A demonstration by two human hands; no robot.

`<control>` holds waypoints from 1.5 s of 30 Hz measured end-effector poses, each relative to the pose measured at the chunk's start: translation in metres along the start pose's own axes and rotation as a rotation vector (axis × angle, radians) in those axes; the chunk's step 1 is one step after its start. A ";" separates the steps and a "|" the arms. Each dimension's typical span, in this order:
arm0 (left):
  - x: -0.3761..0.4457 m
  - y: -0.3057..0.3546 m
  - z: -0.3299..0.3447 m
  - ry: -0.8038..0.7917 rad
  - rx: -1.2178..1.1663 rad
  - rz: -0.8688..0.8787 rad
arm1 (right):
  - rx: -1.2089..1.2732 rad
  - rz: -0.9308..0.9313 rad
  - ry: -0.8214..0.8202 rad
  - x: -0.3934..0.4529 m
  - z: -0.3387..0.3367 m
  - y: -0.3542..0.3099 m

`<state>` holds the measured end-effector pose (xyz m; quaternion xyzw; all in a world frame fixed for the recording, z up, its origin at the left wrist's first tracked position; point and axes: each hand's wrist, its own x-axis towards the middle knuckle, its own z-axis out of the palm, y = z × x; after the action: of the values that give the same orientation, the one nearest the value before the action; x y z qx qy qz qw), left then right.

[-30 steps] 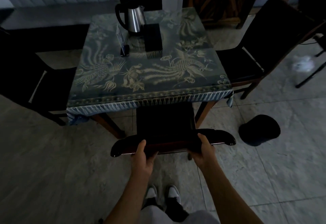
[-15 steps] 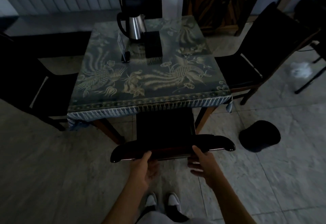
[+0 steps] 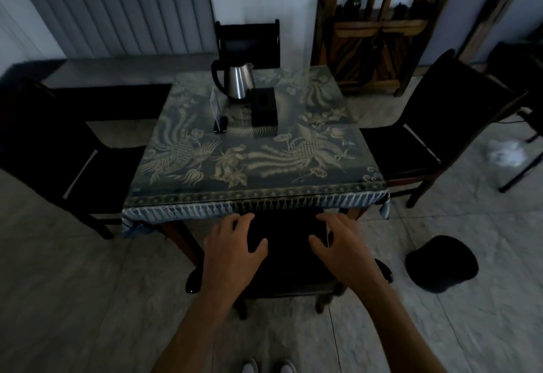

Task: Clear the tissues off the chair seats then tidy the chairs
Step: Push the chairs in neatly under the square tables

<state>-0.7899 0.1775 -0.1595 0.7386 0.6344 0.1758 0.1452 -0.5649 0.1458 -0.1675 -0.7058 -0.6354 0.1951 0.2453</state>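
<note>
The room was dim. A square table (image 3: 364, 196) stood in the middle of a pale tiled floor (image 3: 73, 284), covered by a blue cloth (image 3: 258, 164) with a gold bird-and-flower pattern and a fringed edge. On the far half of the cloth stood a steel kettle (image 3: 238, 81), a dark box (image 3: 264, 106) just beside it, and a small upright card in a stand (image 3: 219, 116).

Four dark chairs ringed the table. The near chair (image 3: 286, 255) was tucked partly under the fringe, its glossy top rail nearest the person. The left hand (image 3: 232, 246) and the right hand (image 3: 342, 249) hovered over its seat with fingers spread and relaxed, gripping nothing; whether they touched the seat I cannot tell. The left chair (image 3: 58, 149), the right chair (image 3: 426, 134) and the far chair (image 3: 248, 40) sat at the other sides, their seats too dark to read for tissues.

A crumpled white tissue (image 3: 507, 153) lay on the floor at the right, well apart from the table. A round black bin (image 3: 440, 264) stood near the near chair's right side. A grey ribbed panel (image 3: 117, 16) hung on the back wall, with a wooden cabinet (image 3: 379, 34) to its right.
</note>
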 end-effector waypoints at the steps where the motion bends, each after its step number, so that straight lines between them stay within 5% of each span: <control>1: 0.004 0.004 -0.010 0.013 0.013 0.019 | -0.013 -0.026 0.008 0.003 -0.007 -0.005; 12: 0.009 0.020 -0.055 0.082 0.122 0.118 | -0.139 -0.197 0.044 0.023 -0.040 -0.035; 22: 0.004 -0.027 -0.068 0.126 0.126 -0.041 | -0.161 -0.316 -0.098 0.049 -0.005 -0.088; 30: 0.002 -0.122 -0.105 0.210 0.188 -0.206 | -0.191 -0.455 -0.216 0.080 0.056 -0.180; 45: -0.031 -0.388 -0.249 0.323 0.230 -0.476 | -0.229 -0.686 -0.390 0.112 0.253 -0.457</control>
<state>-1.2485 0.2045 -0.1083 0.5435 0.8201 0.1791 -0.0050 -1.0662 0.3146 -0.0956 -0.4254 -0.8861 0.1600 0.0910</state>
